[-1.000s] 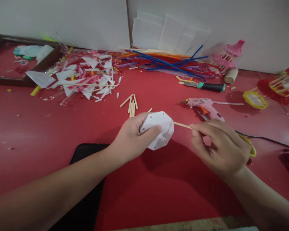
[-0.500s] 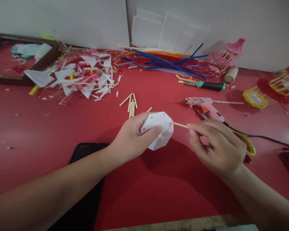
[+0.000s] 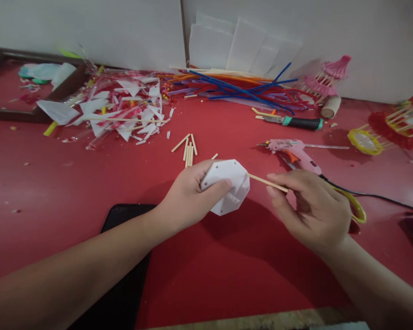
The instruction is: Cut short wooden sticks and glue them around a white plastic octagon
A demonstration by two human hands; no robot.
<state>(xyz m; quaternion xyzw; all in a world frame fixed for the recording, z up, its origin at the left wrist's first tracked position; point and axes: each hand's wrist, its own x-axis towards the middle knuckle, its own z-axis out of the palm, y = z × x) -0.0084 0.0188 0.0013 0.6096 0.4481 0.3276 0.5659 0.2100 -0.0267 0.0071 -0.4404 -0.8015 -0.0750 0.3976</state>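
A white octagonal foam piece (image 3: 223, 172) with small holes near its corners is gripped in my left hand (image 3: 189, 188), the thumb pressed across its face. From a hole at its right edge sticks a thin wooden stick (image 3: 266, 182), slanting slightly down to the right. My right hand (image 3: 311, 208) is around the stick's free end, thumb below and index finger above, spread apart so the end shows between them. Several short wooden sticks (image 3: 189, 153) lie on the red table just beyond my left hand.
A pink glue gun (image 3: 292, 149) with a black cord lies at right, pliers (image 3: 301, 122) behind it. Pipe cleaners (image 3: 241, 87) and foam scraps (image 3: 131, 110) are heaped at the back. Stick-and-pipe-cleaner models (image 3: 395, 121) stand far right. A black flat object (image 3: 124, 256) is under my left forearm.
My right thumb and fingers have spread from their pinch on the stick, baring its free end. The stick now tilts more downward to the right, while the foam piece has turned slightly.
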